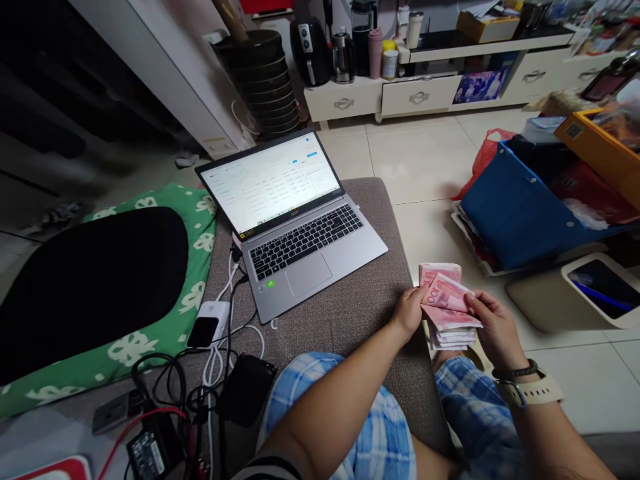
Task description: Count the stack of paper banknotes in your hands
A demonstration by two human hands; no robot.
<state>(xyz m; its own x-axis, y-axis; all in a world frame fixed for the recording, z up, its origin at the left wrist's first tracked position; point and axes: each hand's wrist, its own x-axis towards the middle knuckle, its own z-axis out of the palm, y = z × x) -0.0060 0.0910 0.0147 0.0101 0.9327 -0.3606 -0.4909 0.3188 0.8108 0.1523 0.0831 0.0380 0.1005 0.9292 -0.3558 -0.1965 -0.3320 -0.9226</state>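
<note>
Both my hands are on a thick stack of red 100 banknotes point(457, 319), held over the right edge of the couch. My left hand point(409, 312) grips the stack at its left side. Between thumb and fingers, my right hand point(496, 327) pinches the right end of a single banknote point(447, 293), which slants across the top of the others. Lower notes in the stack fan out in layers, with pale edges showing. A watch with a light strap point(533, 390) and a dark bracelet are on my right wrist. Left of my hands, an open laptop point(305, 257) shows a page with a list.
The laptop stands on a grey-brown couch seat point(345, 313). Cables, a white power bank point(209, 325) and a black pouch point(249, 389) lie to the left. A blue box point(520, 207) and a beige bin point(540, 293) are on the floor at right. A white cabinet point(360, 100) runs along the back.
</note>
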